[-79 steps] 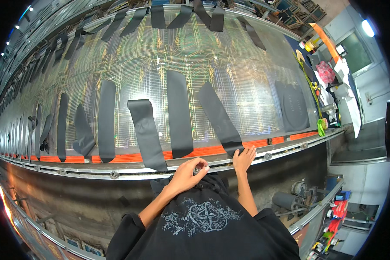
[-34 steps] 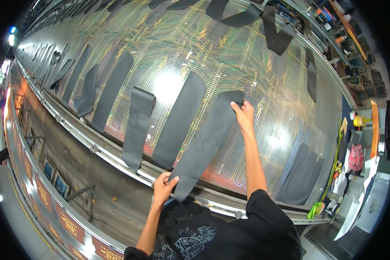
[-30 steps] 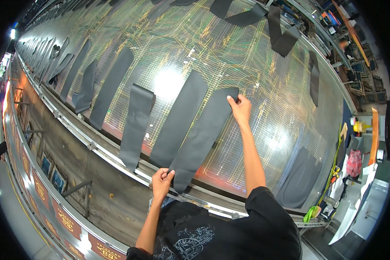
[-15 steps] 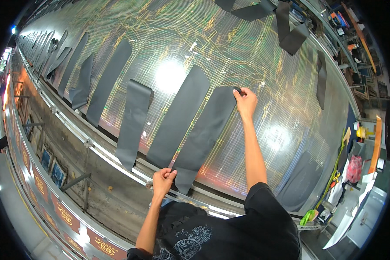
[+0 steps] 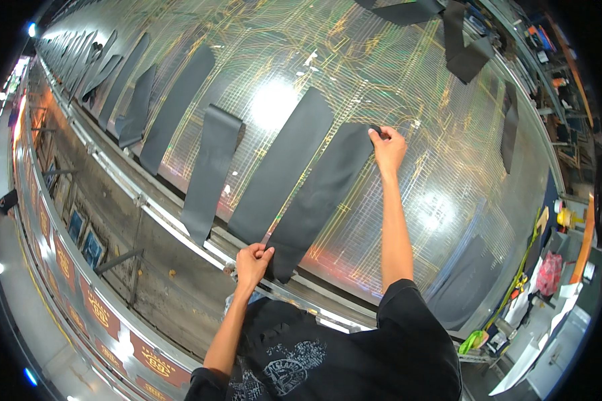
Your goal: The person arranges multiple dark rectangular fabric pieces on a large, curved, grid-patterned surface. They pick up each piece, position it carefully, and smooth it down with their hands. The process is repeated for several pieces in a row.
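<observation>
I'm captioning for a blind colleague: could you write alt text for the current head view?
A bare right hand pinches the far end of a dark strip on a glossy, lined table, while the left hand holds its edge toward the near end. Similar strips lie in a row to the left.

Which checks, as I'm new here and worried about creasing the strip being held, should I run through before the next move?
1. Far-end grip: ok; the right hand pinches the far right corner of the held strip.
2. Near-end grip: ok; the left hand pinches its near left edge.
3. Apart from the neighbouring strip on the left: ok; a narrow gap shows between them.
4. Near end within the patterned table surface: not ok; it reaches past the edge in this view.
5. Underside flush on the table: cannot tell; it is hidden.
</observation>
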Available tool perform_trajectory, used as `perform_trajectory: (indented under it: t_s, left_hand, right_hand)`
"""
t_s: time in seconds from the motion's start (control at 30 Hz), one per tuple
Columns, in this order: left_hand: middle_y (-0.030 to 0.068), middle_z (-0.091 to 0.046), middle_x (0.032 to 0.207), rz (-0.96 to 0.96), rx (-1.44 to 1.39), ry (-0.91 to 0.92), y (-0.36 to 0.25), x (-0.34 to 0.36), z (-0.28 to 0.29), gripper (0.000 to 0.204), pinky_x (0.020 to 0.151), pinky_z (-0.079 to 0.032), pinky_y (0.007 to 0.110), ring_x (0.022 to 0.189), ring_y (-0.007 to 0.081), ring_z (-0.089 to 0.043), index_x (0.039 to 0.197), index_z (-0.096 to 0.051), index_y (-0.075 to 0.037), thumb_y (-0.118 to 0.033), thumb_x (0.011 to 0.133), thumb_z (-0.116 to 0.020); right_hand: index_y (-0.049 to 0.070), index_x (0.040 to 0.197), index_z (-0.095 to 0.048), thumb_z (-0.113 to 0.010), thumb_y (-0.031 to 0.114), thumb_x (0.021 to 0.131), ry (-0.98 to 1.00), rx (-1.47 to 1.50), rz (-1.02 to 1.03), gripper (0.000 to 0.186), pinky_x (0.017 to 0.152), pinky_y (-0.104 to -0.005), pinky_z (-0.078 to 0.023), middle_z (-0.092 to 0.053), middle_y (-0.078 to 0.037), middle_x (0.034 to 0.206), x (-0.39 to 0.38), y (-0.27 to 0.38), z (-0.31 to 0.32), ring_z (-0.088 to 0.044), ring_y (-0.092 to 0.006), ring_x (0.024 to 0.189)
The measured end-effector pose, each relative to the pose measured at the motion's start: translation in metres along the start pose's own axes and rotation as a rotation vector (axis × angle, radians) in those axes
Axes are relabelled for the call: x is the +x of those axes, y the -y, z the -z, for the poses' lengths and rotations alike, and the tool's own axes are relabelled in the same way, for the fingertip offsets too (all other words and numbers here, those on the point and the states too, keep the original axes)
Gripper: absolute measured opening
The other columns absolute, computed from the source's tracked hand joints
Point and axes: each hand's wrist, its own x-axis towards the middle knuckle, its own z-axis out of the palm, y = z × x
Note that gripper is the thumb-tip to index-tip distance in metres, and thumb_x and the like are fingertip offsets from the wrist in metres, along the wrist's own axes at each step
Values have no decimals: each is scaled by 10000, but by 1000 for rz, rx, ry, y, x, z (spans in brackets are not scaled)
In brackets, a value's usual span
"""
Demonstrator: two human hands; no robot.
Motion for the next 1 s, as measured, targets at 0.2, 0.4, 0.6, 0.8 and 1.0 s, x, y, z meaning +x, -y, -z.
perform_trajectory:
  t_s: [0.2, 0.4, 0.6, 0.8, 1.0]
  left_hand:
    - [14, -689, 638, -7, 35, -50, -2, 0, 0, 277, 552, -447, 286, 566, 60, -546, 886, -723, 25, -230, 836, -819]
    - [81, -699, 650, 56, 37, -27, -3, 0, -2, 276, 598, -497, 358, 582, 184, -651, 894, -727, 3, -242, 808, -819]
    - [85, -635, 591, 8, 98, -41, -9, -3, -5, 260, 585, -480, 376, 544, 235, -604, 850, -710, 4, -225, 797, -821]
    - [87, -625, 586, 15, 50, -55, 1, 1, -5, 261, 583, -482, 381, 547, 236, -608, 843, -710, 9, -218, 789, -826]
    - [82, -646, 607, 26, 85, -49, -9, 3, -2, 271, 587, -487, 373, 559, 223, -621, 836, -704, 12, -221, 782, -831]
  right_hand:
    - [62, 918, -781, -856, 254, 771, 9, -31, 1, 253, 644, -348, -502, -731, -63, 773, 0, 0, 1, -638, -182, 641]
    - [46, 964, -784, -858, 257, 771, -16, -53, 35, 295, 635, -349, -499, -729, -57, 773, 1, -5, -1, -620, -172, 617]
    - [28, 973, -782, -859, 244, 767, 23, -25, 36, 308, 622, -318, -476, -715, -45, 758, 2, -8, 0, -577, -134, 622]
    - [21, 973, -780, -860, 242, 768, 8, -35, 54, 312, 640, -326, -479, -711, -48, 765, 1, -4, 0, -563, -145, 628]
    - [18, 984, -776, -859, 247, 770, 23, -44, 32, 324, 647, -339, -482, -709, -54, 765, 2, -7, 0, -560, -161, 632]
